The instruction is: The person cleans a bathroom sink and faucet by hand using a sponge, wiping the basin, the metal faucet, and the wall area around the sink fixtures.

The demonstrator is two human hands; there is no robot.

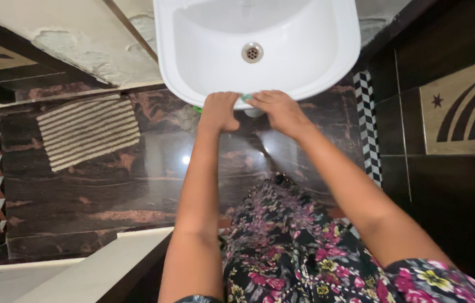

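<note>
Head view: both hands sit on the near front rim of a white wash basin (327,62). Left hand (219,111) has its fingers curled down over the rim edge, knuckles up. Right hand (280,111) is just beside it, its fingers (260,100) bent and pressing a small greenish scrubber or cloth (245,97) against the rim. Only a sliver of that pad shows between the two sets of fingertips, so what exactly it is cannot be told. A green scrap (197,109) peeks out just left of the left fingers, under the rim.

Beyond the fingertips, up in the bowl, is the metal drain (252,52). Below the wrists: dark glossy floor tiles (108,185), a checkered tile strip (368,123) right of the right hand, floral fabric (288,247) near the elbows.

Step in hand, as judged: wiping the basin's front rim. A further stroke would call for steady downward pressure and sliding along the curved edge.
</note>
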